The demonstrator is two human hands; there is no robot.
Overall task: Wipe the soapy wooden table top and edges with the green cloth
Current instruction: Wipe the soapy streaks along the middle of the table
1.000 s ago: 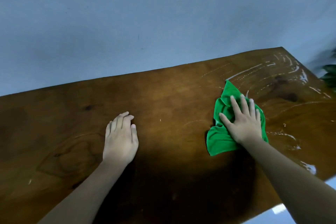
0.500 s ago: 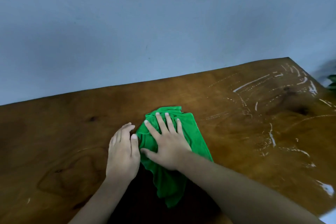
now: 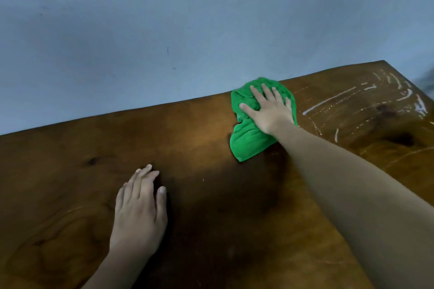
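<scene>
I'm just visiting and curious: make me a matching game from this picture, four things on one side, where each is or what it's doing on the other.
Things:
1. green cloth
2. left hand
3. right hand
4. soap streaks

Descriptions:
A. flat on bare wood
B. pressing the cloth down
C. at the table's far edge by the wall
D. white, at the table's right end

Pairs: 1-C, 2-A, 3-B, 4-D

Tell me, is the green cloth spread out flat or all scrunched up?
Scrunched up. The green cloth bunches in thick folds under the flat right hand at the table's far edge.
</scene>
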